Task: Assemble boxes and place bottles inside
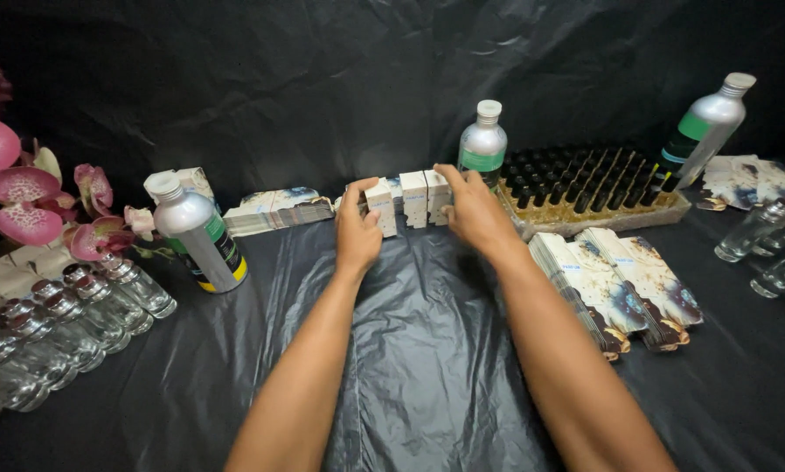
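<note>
A short row of small white upright cartons (413, 198) stands on the black plastic sheet at the back of the table. My left hand (358, 229) grips the left end of the row, thumb on the outer carton. At the right end, my right hand (473, 208) presses against the last carton with fingers closed over it. Both hands squeeze the row between them.
Silver bottles with green labels stand at left (197, 232), behind the cartons (482, 143) and far right (705, 129). A tray of dark-capped vials (585, 188), flat carton stacks (615, 287) (279, 208), clear glass bottles (69, 323) (773, 249) and pink flowers (21, 188) surround the area.
</note>
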